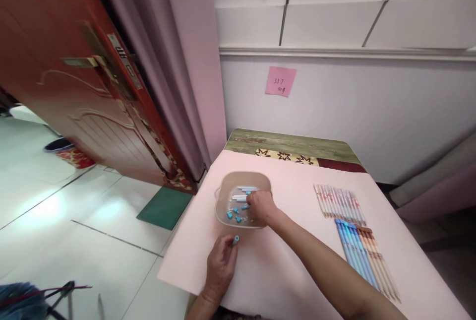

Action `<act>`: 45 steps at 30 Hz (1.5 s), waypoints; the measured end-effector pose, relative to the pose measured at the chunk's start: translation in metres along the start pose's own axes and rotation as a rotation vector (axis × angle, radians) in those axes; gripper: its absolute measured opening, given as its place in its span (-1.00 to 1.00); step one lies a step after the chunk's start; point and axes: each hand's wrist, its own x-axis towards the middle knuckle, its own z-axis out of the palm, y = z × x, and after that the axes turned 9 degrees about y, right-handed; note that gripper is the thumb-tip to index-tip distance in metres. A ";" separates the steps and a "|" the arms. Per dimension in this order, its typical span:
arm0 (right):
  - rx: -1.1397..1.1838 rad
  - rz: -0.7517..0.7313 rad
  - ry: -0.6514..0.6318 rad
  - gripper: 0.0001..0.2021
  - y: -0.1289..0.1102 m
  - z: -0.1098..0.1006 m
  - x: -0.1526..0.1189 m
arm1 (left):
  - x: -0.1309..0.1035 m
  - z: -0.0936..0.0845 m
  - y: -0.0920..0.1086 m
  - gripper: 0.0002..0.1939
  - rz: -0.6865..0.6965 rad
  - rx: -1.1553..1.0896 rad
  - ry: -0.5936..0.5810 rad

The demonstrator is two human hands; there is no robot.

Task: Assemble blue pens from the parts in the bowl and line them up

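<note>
A beige basket sits on the pink-covered table and holds white and light-blue pen parts and several small bright-blue pieces. My right hand reaches into its right side with the fingers bent down and closed; whatever lies between the fingertips is hidden. Just in front of the basket, my left hand pinches a light-blue pen barrel, its round end pointing up. To the right, a row of blue pens lies beside brown-topped pens, and a row of pale patterned pens lies behind them.
The table's uncovered wood-patterned back edge meets the wall, where a pink note is stuck. A red door and purple curtain stand at the left. A green mat lies on the tiled floor.
</note>
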 end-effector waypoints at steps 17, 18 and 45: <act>0.011 0.003 -0.060 -0.79 -0.021 -0.002 0.001 | 0.000 -0.003 0.002 -0.84 0.009 -0.049 -0.006; 0.019 -0.001 -0.065 -0.80 -0.024 -0.001 0.001 | 0.000 -0.004 0.007 -0.84 0.012 -0.050 0.007; 0.938 0.358 0.450 -0.79 0.036 -0.016 -0.057 | 0.041 -0.023 0.063 -0.68 -0.487 -0.401 -0.006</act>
